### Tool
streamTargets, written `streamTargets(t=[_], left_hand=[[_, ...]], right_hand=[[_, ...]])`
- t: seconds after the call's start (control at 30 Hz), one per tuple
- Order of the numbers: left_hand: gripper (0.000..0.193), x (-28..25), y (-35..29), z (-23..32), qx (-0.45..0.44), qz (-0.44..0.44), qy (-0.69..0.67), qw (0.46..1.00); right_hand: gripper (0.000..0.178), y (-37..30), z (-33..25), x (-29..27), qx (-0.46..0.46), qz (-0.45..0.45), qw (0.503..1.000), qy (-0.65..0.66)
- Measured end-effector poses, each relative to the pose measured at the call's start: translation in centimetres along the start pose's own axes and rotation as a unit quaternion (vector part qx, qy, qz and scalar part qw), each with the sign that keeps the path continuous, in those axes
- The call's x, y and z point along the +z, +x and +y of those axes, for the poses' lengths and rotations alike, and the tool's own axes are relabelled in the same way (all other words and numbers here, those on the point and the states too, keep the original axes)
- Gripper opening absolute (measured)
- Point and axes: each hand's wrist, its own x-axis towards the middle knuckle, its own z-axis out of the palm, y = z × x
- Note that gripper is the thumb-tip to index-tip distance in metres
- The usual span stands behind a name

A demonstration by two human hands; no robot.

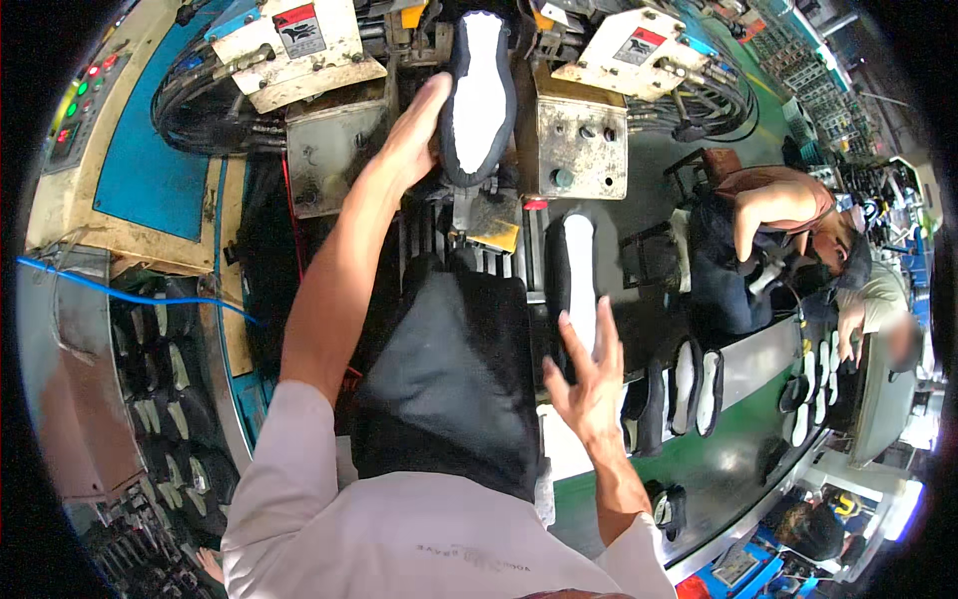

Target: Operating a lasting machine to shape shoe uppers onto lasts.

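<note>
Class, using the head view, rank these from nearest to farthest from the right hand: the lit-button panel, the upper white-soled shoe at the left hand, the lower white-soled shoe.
1. Lower white-soled shoe: at the right hand's fingertips.
2. Upper white-soled shoe: ahead, beside the left hand.
3. Lit-button panel: far left.
</note>
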Motion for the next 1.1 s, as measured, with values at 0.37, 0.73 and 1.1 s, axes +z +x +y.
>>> streamTargets(t=[0.37, 0.73, 1.1], left_hand=[[0.083, 1.9, -14.9, 4.7, 0.088, -0.033, -0.006, 0.996], [0.104, -4.7, -37.7, -2.2, 0.066, 0.183, 0.105, 0.975], [0.099, -3.5, -39.6, -5.6, 0.053, 0.084, -0.036, 0.994]], right_hand=[[0.075, 25.4, -5.8, 1.9, -0.136, 0.091, 0.986, -0.024], [0.076, 29.3, -7.1, 10.0, -0.11, 0.159, 0.978, -0.079], [0.067, 29.2, -6.1, 11.9, -0.229, 0.201, 0.945, -0.117]])
